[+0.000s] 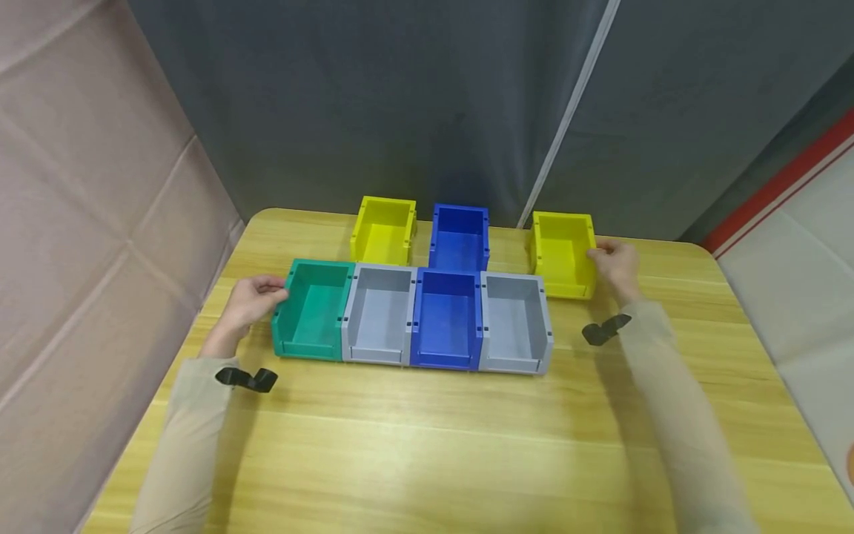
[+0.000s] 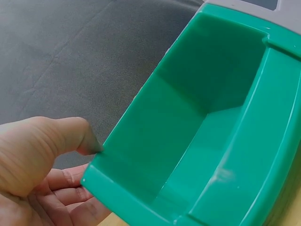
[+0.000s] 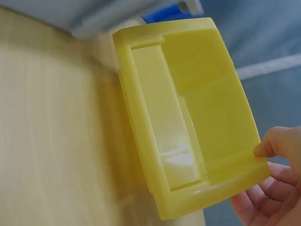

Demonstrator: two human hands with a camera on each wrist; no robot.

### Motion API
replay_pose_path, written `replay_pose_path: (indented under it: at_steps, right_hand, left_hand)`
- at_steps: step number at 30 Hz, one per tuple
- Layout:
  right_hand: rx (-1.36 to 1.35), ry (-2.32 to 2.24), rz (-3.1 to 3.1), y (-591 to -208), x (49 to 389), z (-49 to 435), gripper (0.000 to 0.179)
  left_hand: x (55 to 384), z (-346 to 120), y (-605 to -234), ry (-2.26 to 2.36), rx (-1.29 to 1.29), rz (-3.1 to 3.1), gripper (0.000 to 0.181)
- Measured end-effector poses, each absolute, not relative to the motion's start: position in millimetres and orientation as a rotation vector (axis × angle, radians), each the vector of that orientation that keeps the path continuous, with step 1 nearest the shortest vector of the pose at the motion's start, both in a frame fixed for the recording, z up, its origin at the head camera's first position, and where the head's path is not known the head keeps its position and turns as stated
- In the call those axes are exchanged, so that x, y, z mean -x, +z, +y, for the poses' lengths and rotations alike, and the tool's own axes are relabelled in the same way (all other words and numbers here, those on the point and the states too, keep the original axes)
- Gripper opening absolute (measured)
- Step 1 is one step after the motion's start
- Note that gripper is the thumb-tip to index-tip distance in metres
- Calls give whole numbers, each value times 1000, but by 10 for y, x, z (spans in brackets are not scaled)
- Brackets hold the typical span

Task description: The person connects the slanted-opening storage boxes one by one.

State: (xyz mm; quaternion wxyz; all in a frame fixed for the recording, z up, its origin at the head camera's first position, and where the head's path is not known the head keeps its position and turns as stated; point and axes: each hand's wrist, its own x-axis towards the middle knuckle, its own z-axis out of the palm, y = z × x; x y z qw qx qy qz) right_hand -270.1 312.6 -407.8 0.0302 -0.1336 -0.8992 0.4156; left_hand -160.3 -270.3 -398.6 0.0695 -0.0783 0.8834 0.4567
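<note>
My left hand (image 1: 252, 302) pinches the outer side wall of a green storage bin (image 1: 313, 310), thumb at the rim and fingers outside it in the left wrist view. This bin is the left end of a front row, followed rightward by a grey bin (image 1: 379, 315), a blue bin (image 1: 447, 315) and another grey bin (image 1: 515, 322), side by side. At the back right, my right hand (image 1: 617, 268) grips the right wall of a yellow bin (image 1: 563, 256). In the right wrist view the thumb presses that yellow bin's rim, with the fingers against its outside.
Behind the front row stand a second yellow bin (image 1: 385, 231) and a second blue bin (image 1: 459, 239), with a gap between them. The wooden table (image 1: 414, 452) ends at a dark grey curtain (image 1: 373, 96) at the back. A pale cloth wall (image 1: 87, 222) rises on the left.
</note>
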Motion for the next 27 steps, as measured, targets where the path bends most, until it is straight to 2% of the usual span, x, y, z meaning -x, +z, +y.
replay_pose_path:
  at_steps: [12, 27]
  right_hand:
    - [389, 1170, -2785, -3807, 2266, 3643, 42]
    - [249, 1029, -2830, -3641, 1646, 3638, 35]
  left_hand:
    - [1595, -2709, -3997, 1379, 231, 2663, 40]
    - [1612, -2700, -4000, 1353, 258, 2671, 42]
